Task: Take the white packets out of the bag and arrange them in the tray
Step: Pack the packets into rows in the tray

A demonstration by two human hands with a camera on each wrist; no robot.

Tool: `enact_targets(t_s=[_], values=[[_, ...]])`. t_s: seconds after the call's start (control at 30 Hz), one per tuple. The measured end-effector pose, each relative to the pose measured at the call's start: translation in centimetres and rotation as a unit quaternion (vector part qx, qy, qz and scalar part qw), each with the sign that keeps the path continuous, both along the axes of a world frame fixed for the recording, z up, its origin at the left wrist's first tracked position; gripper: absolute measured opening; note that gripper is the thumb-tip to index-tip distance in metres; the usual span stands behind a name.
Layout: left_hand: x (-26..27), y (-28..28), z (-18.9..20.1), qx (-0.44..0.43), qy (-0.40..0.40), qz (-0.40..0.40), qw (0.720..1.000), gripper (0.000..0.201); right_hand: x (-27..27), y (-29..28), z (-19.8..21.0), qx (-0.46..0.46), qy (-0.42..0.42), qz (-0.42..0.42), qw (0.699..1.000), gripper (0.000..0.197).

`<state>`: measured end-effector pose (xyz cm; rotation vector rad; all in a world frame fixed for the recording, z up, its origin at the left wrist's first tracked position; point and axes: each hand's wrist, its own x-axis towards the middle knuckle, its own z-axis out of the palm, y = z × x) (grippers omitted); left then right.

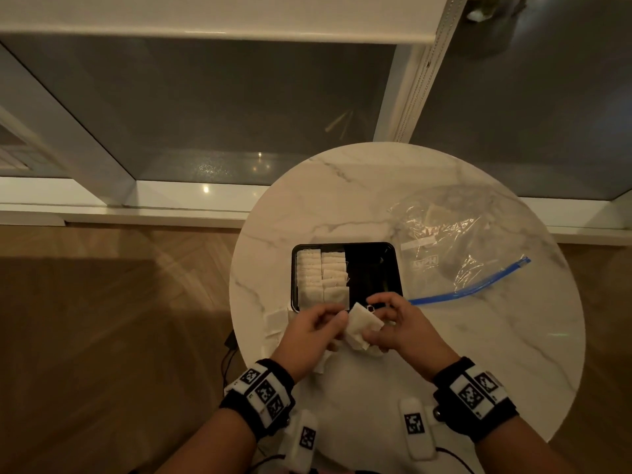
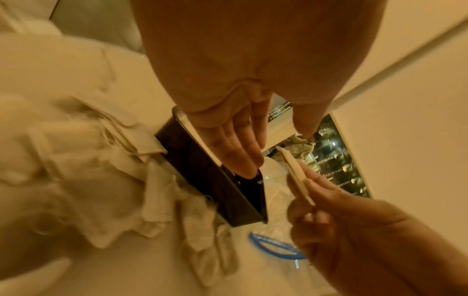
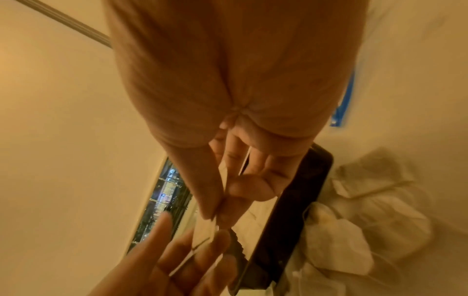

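A black tray [image 1: 372, 268] sits on the round marble table [image 1: 342, 200]; two columns of white packets [image 1: 321, 278] fill its left half and the right half is bare. Just in front of the tray, my right hand [image 1: 379, 323] pinches one white packet [image 1: 362, 325] between thumb and fingers. My left hand [image 1: 337, 319] lies beside the packet with straight fingers at its left edge. The left wrist view shows the packet [image 2: 293, 172] edge-on in the right hand [image 2: 341, 230], with the left hand [image 2: 278, 154] open. The clear bag [image 1: 451, 241] lies flat right of the tray.
Several loose white packets [image 1: 275, 323] lie on the table under and left of my left hand, near the table's left edge. The bag's blue zipper strip [image 1: 472, 285] runs along the table right of the tray. A window sill [image 1: 136, 200] stands beyond the table.
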<state>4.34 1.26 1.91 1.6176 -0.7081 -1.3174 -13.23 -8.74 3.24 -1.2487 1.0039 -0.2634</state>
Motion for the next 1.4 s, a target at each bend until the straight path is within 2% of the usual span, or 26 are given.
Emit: enact_targets(t_s=[0.1,0.3,0.4,0.47,0.5,0.53,0.57,0.6,0.63,0.67,0.77,0.9,1.17,1.4], values=[[0.0,-1.5,0.1,-0.003,-0.006,0.025,1.000,0.011,1.3,-0.8,0.4,-0.012,0.014,-0.005,1.000,0.052],[0.5,-2.8,-0.2,-0.008,-0.029,0.051,0.998,0.004,1.9,-2.0,0.3,-0.007,0.028,-0.045,0.999,0.016],[0.5,-3.3,-0.3,-0.003,-0.022,0.056,0.998,0.005,2.1,-2.4,0.0,-0.017,0.057,-0.046,0.997,0.008],[0.8,-3.8,-1.1,0.005,-0.097,0.046,0.994,0.004,2.2,-3.1,-0.2,-0.035,0.080,-0.050,0.995,0.007],[1.0,-4.1,-1.5,0.014,-0.182,0.023,0.983,0.008,2.3,-3.8,-0.2,-0.051,0.096,-0.062,0.992,0.007],[1.1,-4.6,-2.0,0.025,-0.301,-0.021,0.953,0.015,2.5,-4.7,-0.4,-0.072,0.115,-0.078,0.988,0.006],[1.1,-5.0,-2.3,0.034,-0.423,-0.080,0.902,0.022,2.6,-5.7,-0.6,-0.092,0.134,-0.092,0.982,0.006],[1.0,-5.4,-2.7,0.037,-0.509,-0.133,0.850,0.030,3.0,-6.7,-0.9,-0.114,0.155,-0.096,0.977,0.005],[0.6,-5.9,-3.0,0.033,-0.555,-0.173,0.813,0.034,3.4,-7.7,-1.3,-0.141,0.178,-0.088,0.970,0.005],[0.2,-6.3,-3.4,0.028,-0.581,-0.199,0.788,0.037,3.9,-8.7,-2.0,-0.168,0.203,-0.070,0.962,0.005],[-0.8,-7.8,-4.6,0.039,-0.603,-0.240,0.759,0.041,5.7,-10.7,-3.7,-0.213,0.254,-0.020,0.943,0.007],[-0.9,-9.1,-5.5,0.081,-0.593,-0.276,0.752,0.050,7.6,-11.5,-5.5,-0.247,0.282,0.005,0.927,0.010],[-0.4,-9.1,-6.7,0.089,-0.600,-0.262,0.751,0.059,8.6,-11.4,-8.1,-0.250,0.300,-0.004,0.921,0.018],[-0.4,-8.9,-7.2,0.067,-0.599,-0.261,0.754,0.052,8.9,-11.2,-8.1,-0.283,0.317,0.002,0.905,0.022]])
